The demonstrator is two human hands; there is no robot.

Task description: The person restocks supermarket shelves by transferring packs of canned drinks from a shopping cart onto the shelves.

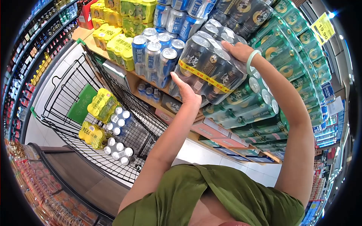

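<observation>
You have one dark pack of cans point(211, 69) between your two hands, high in the display, between a blue-and-silver pack point(154, 56) and the stacked green packs point(250, 98). It looks weighty if the cans are full: stiff along each can, but liable to flex a little where they meet. The wrap looks glossy, so expect some slip, and thin can walls may dent under a hard pinch. Support it low at the near edge and steady it over the top; don't trust the yellow tape point(204, 76) to bear the load.

Your left hand point(188, 93) is at the lower left side, thumb raised and spread wide; you can't tell how far its fingers reach underneath. Your right hand point(240, 52) lies over the top right edge with its fingers extended; whether they grip or only rest isn't clear.

Count six lids on the blue-and-silver pack. The one cart point(134, 132) carries four packs: two yellow packs point(102, 103) and two silver-topped packs point(118, 151). The green packs overlap too much to count.
</observation>
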